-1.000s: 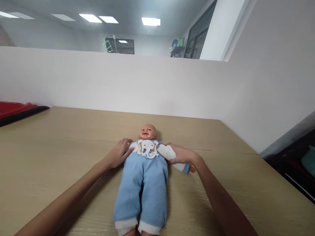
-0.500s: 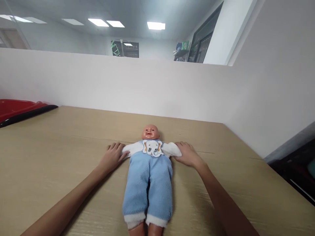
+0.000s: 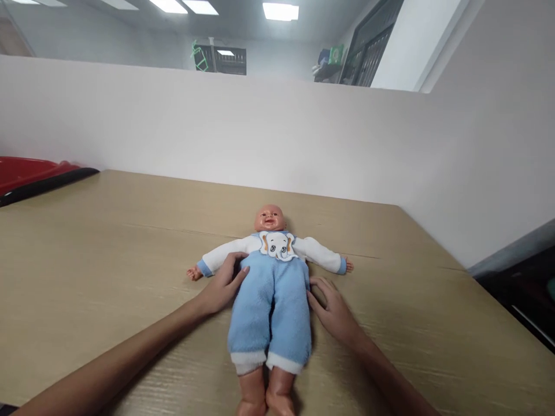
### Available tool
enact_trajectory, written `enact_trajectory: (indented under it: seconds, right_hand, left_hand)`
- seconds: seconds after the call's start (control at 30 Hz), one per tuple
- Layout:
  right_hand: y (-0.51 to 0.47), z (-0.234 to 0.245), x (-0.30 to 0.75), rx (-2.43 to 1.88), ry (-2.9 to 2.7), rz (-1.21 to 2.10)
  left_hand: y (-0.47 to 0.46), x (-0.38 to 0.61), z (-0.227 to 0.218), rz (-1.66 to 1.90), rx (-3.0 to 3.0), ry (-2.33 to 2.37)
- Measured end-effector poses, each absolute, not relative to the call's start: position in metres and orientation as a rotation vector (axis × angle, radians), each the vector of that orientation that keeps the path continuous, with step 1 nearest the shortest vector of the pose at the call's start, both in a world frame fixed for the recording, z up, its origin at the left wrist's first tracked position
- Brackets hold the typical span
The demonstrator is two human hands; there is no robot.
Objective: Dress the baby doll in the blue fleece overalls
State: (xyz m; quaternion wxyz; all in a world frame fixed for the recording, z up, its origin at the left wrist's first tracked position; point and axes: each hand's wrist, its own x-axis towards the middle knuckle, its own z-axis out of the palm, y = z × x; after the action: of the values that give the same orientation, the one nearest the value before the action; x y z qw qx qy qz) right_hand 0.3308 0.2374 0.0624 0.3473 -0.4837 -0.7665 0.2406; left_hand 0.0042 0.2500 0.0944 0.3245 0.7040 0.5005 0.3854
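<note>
A baby doll (image 3: 269, 306) lies on its back on the wooden table, head away from me and both arms spread out to the sides. It wears fuzzy blue trousers with white cuffs, white sleeves with blue cuffs and an elephant-face bib (image 3: 276, 247). Against the doll's side at the waist, my left hand (image 3: 224, 284) has its thumb over the blue cloth and its fingers tucked along the edge, partly hidden. On the other side, my right hand (image 3: 332, 309) has curved, parted fingers, with the tips touching the trousers at the hip.
The light wooden table (image 3: 151, 254) runs back to a low white wall (image 3: 243, 133) with a glass pane above it. A red object with a black edge (image 3: 39, 176) is at the far left. Dark items (image 3: 520, 289) stand beyond the right edge.
Both hands have let go of the doll's sleeves and moved inward and down to its waist and hip. The doll's arms and little hands now show. The view has tilted down a little.
</note>
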Motion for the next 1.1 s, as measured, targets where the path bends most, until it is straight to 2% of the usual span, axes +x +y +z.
enact_trajectory:
  seconds: [0.17,0.3,0.53,0.7,0.8,0.9,1.0,1.1]
  right_hand:
    - [0.253,0.056,0.331,-1.18,-1.715,0.998]
    - [0.269,0.057,0.339,-1.092,-1.683,1.161]
    - [0.298,0.059,0.352,-1.167,-1.711,0.986]
    - [0.294,0.062,0.355,-1.275,-1.704,0.694]
    - [0.288,0.063,0.356,-1.325,-1.667,0.528]
    - [0.285,0.064,0.358,-1.378,-1.595,0.421]
    - [0.284,0.067,0.363,-1.407,-1.498,0.343]
    - [0.282,0.073,0.37,-1.388,-1.415,0.309]
  left_hand:
    - [0.26,0.007,0.084,1.088,1.616,1.254]
    - [0.264,-0.002,0.078,0.963,1.783,1.305]
    - [0.279,-0.006,0.092,0.754,2.101,1.285]
    - [0.28,0.002,0.094,0.807,2.297,1.498]
    - [0.28,0.021,0.117,0.965,2.394,1.61]
    - [0.287,0.065,0.151,1.019,2.504,1.487]
    - [0.303,0.129,0.168,0.751,2.736,1.194]
    - [0.325,0.192,0.162,0.357,2.895,1.129]
